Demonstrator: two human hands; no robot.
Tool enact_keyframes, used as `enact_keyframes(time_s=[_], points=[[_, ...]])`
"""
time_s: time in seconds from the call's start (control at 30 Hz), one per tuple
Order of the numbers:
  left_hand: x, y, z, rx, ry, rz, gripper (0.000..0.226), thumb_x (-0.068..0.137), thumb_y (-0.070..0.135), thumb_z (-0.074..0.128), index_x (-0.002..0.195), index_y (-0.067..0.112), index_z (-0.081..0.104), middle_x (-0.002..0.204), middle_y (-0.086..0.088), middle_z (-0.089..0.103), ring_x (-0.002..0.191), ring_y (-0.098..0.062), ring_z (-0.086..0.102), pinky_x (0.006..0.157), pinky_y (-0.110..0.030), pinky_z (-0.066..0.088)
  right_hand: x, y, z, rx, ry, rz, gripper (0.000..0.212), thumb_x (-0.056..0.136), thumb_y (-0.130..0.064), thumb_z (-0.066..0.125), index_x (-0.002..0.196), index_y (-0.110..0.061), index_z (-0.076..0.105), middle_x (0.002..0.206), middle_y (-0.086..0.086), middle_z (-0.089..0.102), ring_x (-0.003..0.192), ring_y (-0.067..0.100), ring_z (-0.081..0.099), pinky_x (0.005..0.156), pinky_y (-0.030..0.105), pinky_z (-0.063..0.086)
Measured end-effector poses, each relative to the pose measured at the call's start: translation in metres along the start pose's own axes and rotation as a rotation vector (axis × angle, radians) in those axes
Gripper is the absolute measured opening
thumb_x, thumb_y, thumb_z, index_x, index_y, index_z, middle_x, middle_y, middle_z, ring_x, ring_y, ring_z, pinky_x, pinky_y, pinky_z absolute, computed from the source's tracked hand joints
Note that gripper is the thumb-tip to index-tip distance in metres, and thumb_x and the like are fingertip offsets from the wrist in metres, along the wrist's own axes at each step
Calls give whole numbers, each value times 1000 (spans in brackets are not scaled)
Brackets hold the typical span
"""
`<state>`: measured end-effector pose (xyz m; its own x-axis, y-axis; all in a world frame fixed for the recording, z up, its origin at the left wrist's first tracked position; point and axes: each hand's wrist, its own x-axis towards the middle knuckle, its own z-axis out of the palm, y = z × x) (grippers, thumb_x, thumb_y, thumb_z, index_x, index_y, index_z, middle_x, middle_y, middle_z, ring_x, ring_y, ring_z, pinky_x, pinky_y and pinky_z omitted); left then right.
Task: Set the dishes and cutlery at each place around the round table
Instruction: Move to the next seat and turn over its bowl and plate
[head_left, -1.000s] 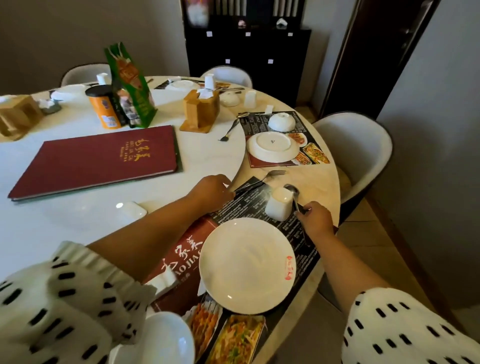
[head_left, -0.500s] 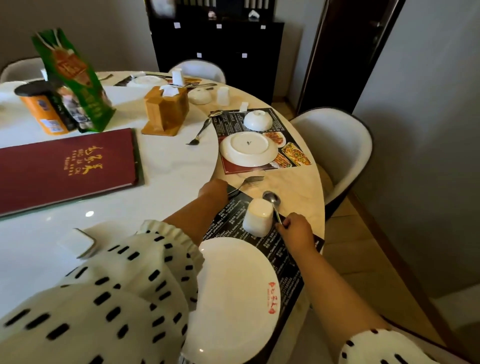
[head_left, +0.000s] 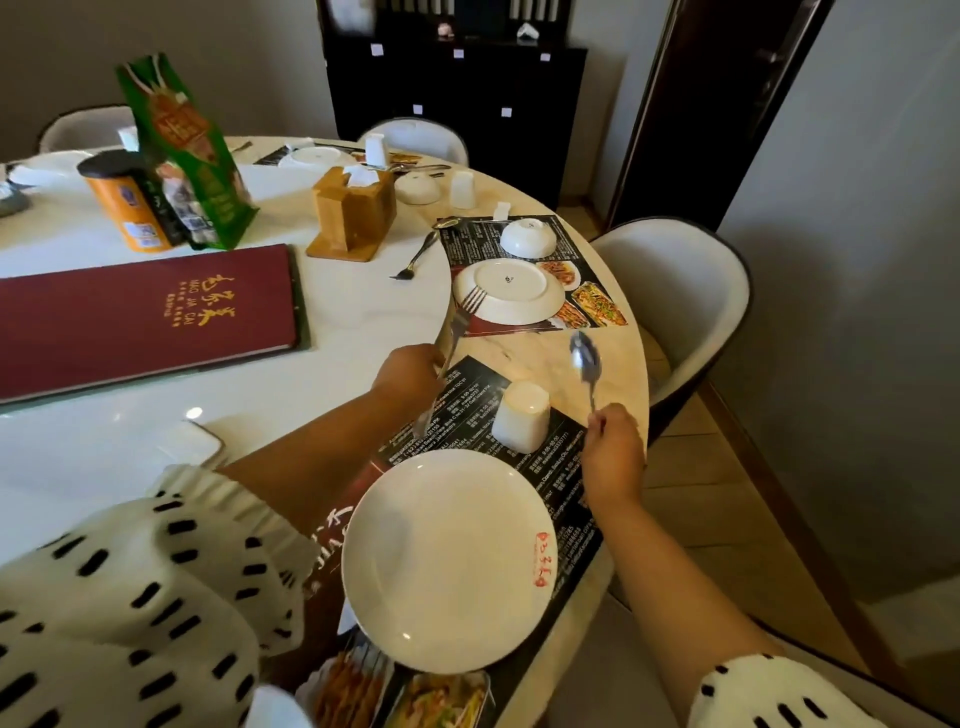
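A fork (head_left: 456, 328) is gripped in the left hand (head_left: 410, 371), tines up, above the near placemat (head_left: 561, 483). A spoon (head_left: 586, 364) is pinched by its handle in the right hand (head_left: 613, 457), bowl up, just right of an upturned cup (head_left: 521, 415). A white plate (head_left: 449, 558) lies on the placemat between the forearms.

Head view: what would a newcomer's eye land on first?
At the near place both hands hold cutlery up off the table: the left hand grips a fork and the right hand holds a spoon by its handle. Below them a large white plate sits on a printed placemat, with an upturned white cup just beyond it. Farther left lies a dark red menu.
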<state>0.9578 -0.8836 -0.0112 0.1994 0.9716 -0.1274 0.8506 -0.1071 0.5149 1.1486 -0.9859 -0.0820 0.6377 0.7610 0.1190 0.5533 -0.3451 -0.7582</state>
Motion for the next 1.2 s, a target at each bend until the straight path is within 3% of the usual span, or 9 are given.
enact_keyframes(time_s=[0.1, 0.23, 0.4, 0.5, 0.57, 0.77, 0.97, 1.1, 1.2], points=[[-28, -9, -13, -234, -8, -52, 39, 87, 12, 62, 124, 14, 53, 119, -10, 64, 103, -26, 62, 90, -33, 49, -29, -15, -18, 134, 85, -204, 14, 95, -16, 48, 94, -6, 57, 88, 3, 57, 78, 14, 52, 66, 25, 40], [-67, -26, -26, -515, -31, -184, 38, 86, 4, 61, 121, 13, 49, 107, -17, 64, 84, -28, 63, 78, -38, 57, -71, -27, -29, 148, -96, -360, 15, 93, -16, 54, 101, -9, 65, 92, -1, 61, 82, 7, 53, 68, 10, 37], [-111, -50, -37, -591, -8, -257, 21, 84, 5, 61, 96, 20, 52, 102, -20, 67, 84, -35, 68, 75, -40, 56, -97, -26, -19, -78, -384, -417, 24, 95, -18, 50, 111, -10, 66, 106, 6, 63, 94, 16, 56, 80, 29, 47], [-137, -53, -42, -595, -6, -283, 18, 85, 6, 62, 90, 20, 51, 82, -12, 66, 61, -22, 63, 46, -18, 52, -101, -22, -9, -168, -457, -424, 25, 95, -16, 49, 112, -10, 67, 109, 10, 64, 99, 22, 58, 85, 31, 45], [-150, -55, -40, -631, -16, -294, 16, 85, 6, 62, 98, 12, 54, 83, -13, 65, 57, -19, 59, 41, -15, 49, -103, -20, -4, -208, -477, -420, 25, 95, -16, 49, 108, -10, 68, 107, 11, 65, 98, 23, 58, 83, 31, 44], [-183, -50, -18, -783, -137, -321, 14, 92, 11, 53, 105, 5, 54, 92, -12, 61, 67, -23, 65, 55, -25, 56, -105, -17, -1, -264, -468, -401, 28, 96, -19, 46, 101, -5, 69, 103, 12, 62, 94, 25, 58, 75, 29, 40], [-193, -35, 9, -889, -244, -427, 14, 88, 5, 61, 100, -2, 60, 80, -11, 65, 64, -19, 66, 54, -22, 57, -107, -16, -8, -263, -386, -394, 40, 97, -31, 44, 128, -9, 56, 124, 8, 51, 112, 22, 50, 95, 29, 39], [-187, -25, 26, -929, -278, -500, 11, 86, 3, 63, 95, -4, 61, 75, -12, 66, 65, -17, 65, 54, -21, 55, -114, -1, -29, -195, -287, -408, 41, 95, -32, 48, 130, -12, 54, 132, 7, 48, 122, 23, 43, 99, 37, 43], [-184, -20, 38, -960, -276, -542, 4, 86, 2, 62, 84, -2, 62, 58, -8, 68, 48, -12, 66, 50, -19, 54, -120, 14, -44, -189, -276, -400, 40, 95, -31, 49, 130, -12, 54, 134, 6, 46, 126, 22, 41, 102, 35, 42]])
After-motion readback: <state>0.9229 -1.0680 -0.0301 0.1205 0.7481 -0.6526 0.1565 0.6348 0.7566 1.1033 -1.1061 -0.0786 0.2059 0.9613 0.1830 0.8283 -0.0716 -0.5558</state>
